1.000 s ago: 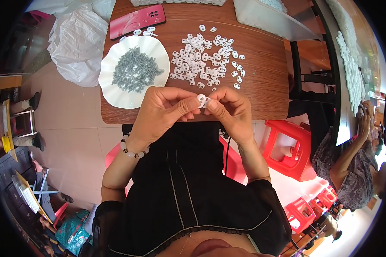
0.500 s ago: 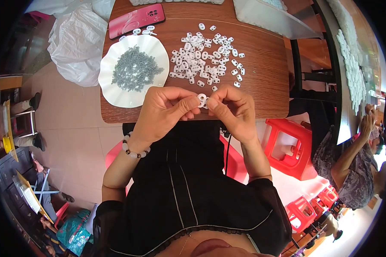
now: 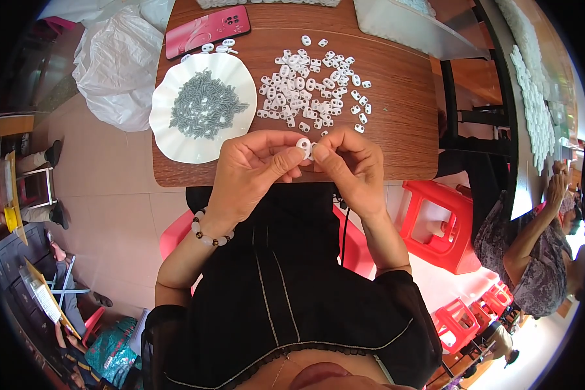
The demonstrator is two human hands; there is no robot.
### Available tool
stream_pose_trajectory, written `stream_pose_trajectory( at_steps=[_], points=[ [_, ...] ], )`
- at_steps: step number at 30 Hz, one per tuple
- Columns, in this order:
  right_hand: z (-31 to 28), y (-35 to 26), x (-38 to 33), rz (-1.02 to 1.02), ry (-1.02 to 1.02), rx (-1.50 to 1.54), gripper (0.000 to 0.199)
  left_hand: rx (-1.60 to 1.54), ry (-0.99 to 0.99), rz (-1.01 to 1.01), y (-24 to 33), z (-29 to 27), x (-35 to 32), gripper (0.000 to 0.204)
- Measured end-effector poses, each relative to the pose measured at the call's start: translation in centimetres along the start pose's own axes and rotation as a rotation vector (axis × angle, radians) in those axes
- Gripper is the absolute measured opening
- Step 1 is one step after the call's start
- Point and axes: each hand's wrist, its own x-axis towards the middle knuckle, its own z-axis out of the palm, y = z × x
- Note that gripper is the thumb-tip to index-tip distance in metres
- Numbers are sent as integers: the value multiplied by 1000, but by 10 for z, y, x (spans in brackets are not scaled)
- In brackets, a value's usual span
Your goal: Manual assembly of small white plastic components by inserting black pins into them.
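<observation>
Over the near edge of the wooden table (image 3: 396, 130), the left hand (image 3: 253, 166) and right hand (image 3: 351, 166) meet, fingertips pressed together on one small white plastic piece (image 3: 303, 144) pinched between them. At twelve o'clock from the hands lies a scatter of white pieces (image 3: 309, 91). At ten o'clock sits a white plate (image 3: 175, 140) of grey parts (image 3: 205, 104), with a red phone (image 3: 208, 29) beyond it.

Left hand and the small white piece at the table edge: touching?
Touching. The head view shows the left hand pinching the small white piece with thumb and fingertips, no gap; the right hand meets it from the other side.
</observation>
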Motion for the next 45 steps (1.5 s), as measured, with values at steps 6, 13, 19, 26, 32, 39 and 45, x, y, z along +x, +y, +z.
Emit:
stream_pose_trajectory(
  at_steps=[6,13,19,26,32,39,45],
  points=[
    [1,-1,0,14,-4,-18,8,-35,43,3,-2,2,-3,23],
    [2,0,1,-19,-2,-28,7,-33,98,52,-3,4,-4,22],
    [-1,3,0,-94,2,-212,7,20,158,138,-4,5,-3,21],
    [-2,2,0,-84,-8,-167,8,20,174,129,-3,7,-3,18],
    [-4,1,1,-82,-18,-164,8,57,141,112,-1,4,-2,18],
    [-2,-2,0,-37,40,-178,9,67,163,139,-1,9,-4,19],
    [4,-1,-2,-60,89,-109,9,24,175,160,-2,11,-5,20]
  ],
)
